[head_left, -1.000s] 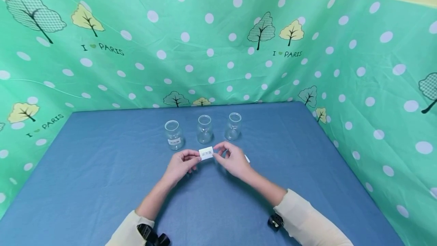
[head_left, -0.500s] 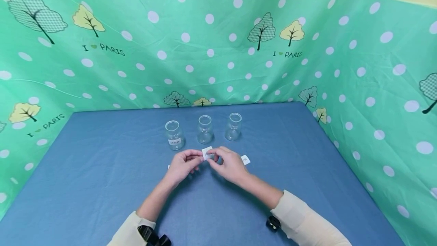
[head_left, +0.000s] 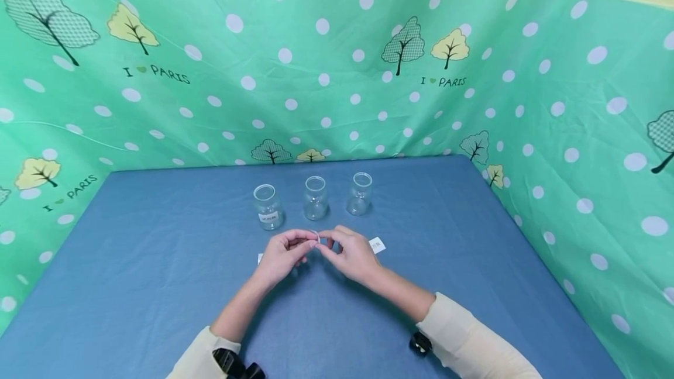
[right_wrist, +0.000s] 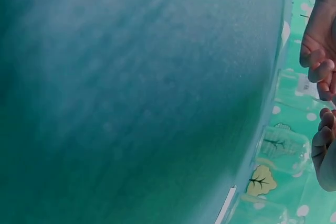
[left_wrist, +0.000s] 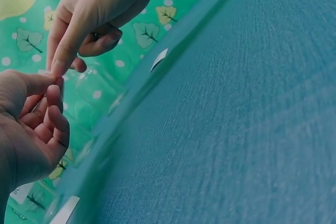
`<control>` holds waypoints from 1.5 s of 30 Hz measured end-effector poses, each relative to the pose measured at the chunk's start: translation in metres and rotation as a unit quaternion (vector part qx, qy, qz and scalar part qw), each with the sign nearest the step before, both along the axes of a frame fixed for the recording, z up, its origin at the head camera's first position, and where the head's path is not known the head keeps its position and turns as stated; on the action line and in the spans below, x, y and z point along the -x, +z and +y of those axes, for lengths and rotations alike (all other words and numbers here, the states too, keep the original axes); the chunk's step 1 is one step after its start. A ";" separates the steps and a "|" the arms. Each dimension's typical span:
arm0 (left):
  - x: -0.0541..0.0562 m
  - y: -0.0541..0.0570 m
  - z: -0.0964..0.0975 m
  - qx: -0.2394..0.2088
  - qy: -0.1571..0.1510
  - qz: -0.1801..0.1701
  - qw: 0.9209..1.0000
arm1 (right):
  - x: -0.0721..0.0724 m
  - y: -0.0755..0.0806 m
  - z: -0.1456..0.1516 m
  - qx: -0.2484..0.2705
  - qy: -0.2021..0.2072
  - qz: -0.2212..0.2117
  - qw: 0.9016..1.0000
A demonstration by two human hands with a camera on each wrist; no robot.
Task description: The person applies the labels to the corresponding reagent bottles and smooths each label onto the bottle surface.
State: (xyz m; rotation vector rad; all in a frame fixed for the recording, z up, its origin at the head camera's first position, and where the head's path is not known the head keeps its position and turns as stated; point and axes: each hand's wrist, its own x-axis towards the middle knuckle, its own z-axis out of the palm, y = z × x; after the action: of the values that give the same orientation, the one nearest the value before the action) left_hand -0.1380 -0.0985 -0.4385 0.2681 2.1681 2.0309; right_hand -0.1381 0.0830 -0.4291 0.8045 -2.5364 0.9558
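Both hands meet over the table in front of three glass jars. My left hand point(head_left: 281, 256) pinches a small white paper label point(head_left: 318, 238) between thumb and forefinger. From the other side, my right hand point(head_left: 351, 253) pinches the same label. It is turned nearly edge-on in the head view and mostly covered by fingertips. Behind the left hand stands a jar point(head_left: 268, 197) with a written label point(head_left: 268, 217) on its front. The middle jar point(head_left: 316, 200) and the right jar point(head_left: 360, 196) show bare glass.
Another white label point(head_left: 377, 245) lies on the blue table cover point(head_left: 337, 320), just beyond the right hand. A further white piece point(head_left: 260, 258) peeks out behind the left hand. A green patterned curtain point(head_left: 337, 110) borders the table at the back and right.
The right hand has shifted left, its fingers moving over the label. The label has turned from facing the head camera to nearly edge-on. The piece beside the right hand shows more now.
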 end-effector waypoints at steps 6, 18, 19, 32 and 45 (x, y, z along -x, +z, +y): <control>0.001 0.000 0.002 -0.005 0.019 -0.002 1.000 | 0.001 0.002 -0.001 0.009 0.000 0.019 1.000; 0.003 -0.002 0.002 -0.011 0.041 -0.016 0.999 | 0.000 0.004 -0.001 0.006 0.001 0.019 1.000; 0.003 -0.002 0.002 -0.011 0.042 -0.017 0.999 | 0.000 0.004 -0.001 0.007 0.001 0.020 1.000; 0.004 0.000 0.002 -0.023 0.047 -0.044 0.998 | 0.001 0.002 -0.001 0.008 0.009 0.067 0.998; 0.003 0.002 0.007 -0.009 0.071 -0.045 0.996 | 0.002 0.001 0.002 0.022 0.023 0.063 0.997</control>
State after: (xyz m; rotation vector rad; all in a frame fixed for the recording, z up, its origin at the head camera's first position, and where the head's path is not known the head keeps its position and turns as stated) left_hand -0.1411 -0.0920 -0.4368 0.0231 2.1716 2.0936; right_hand -0.1401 0.0853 -0.4284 0.8847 -2.3903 0.9402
